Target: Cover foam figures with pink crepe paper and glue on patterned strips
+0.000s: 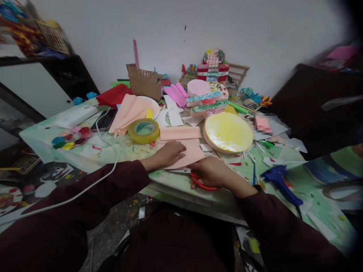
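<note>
A sheet of peach crepe paper (193, 148) lies near the front edge of the table, with a folded strip along its far side. My left hand (170, 154) rests on the sheet's left part, fingers lying over it. Red-handled scissors (205, 186) are in my right hand (211, 173), its fingers wrapped round the handles. Their blades point left, along the sheet's near edge. Just behind my left hand stands a roll of yellowish tape (144, 131). A round yellow-topped piece (228, 132) sits beyond my right hand.
A blue glue gun (282, 185) lies at the right. Cardboard box (145, 82), pink rolls (176, 94) and decorated pieces stand at the back. A white cable (109, 172) crosses my left sleeve. Small paint pots (68, 145) are at the left.
</note>
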`<state>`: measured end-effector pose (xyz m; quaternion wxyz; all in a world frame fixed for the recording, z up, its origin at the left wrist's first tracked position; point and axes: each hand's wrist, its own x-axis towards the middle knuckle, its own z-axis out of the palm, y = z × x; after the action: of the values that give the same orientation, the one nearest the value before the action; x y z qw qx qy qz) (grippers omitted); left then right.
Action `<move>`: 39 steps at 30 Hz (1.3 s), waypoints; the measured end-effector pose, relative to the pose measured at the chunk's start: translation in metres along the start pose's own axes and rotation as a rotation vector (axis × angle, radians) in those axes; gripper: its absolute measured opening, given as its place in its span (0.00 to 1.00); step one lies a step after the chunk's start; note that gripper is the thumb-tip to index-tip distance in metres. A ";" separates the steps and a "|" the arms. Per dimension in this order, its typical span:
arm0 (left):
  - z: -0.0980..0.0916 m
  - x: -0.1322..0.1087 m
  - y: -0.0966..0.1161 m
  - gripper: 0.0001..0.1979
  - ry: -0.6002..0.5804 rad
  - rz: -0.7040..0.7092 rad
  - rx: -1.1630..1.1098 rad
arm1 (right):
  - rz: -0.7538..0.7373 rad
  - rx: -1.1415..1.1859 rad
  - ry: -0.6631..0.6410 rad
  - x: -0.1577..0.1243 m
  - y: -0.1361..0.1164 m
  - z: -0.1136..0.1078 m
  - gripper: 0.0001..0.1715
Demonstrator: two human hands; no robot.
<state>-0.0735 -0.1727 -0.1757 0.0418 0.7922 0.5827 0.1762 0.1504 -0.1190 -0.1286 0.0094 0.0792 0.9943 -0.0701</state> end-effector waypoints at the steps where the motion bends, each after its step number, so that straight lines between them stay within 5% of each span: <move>1: 0.000 0.000 0.000 0.12 -0.002 -0.005 -0.007 | -0.007 0.005 0.003 0.002 -0.001 0.000 0.30; 13: -0.003 0.000 0.002 0.11 -0.006 -0.031 -0.030 | -0.037 0.036 -0.044 0.016 -0.004 -0.002 0.23; 27: -0.004 0.001 0.002 0.12 -0.014 -0.039 -0.050 | -0.108 0.021 0.057 0.031 -0.015 0.001 0.22; 30: -0.003 0.001 0.002 0.12 -0.010 -0.049 -0.062 | -0.101 0.019 -0.012 0.031 -0.019 0.003 0.16; 34: -0.004 0.001 0.002 0.11 0.000 -0.054 -0.082 | -0.094 -0.025 -0.071 0.022 -0.028 0.003 0.16; 39: -0.006 -0.002 0.002 0.11 0.031 -0.051 -0.113 | 0.093 0.010 0.071 -0.027 -0.020 0.001 0.25</move>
<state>-0.0745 -0.1765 -0.1699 0.0822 0.7707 0.5924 0.2199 0.1735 -0.1429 -0.1260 -0.0228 0.1277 0.9890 -0.0717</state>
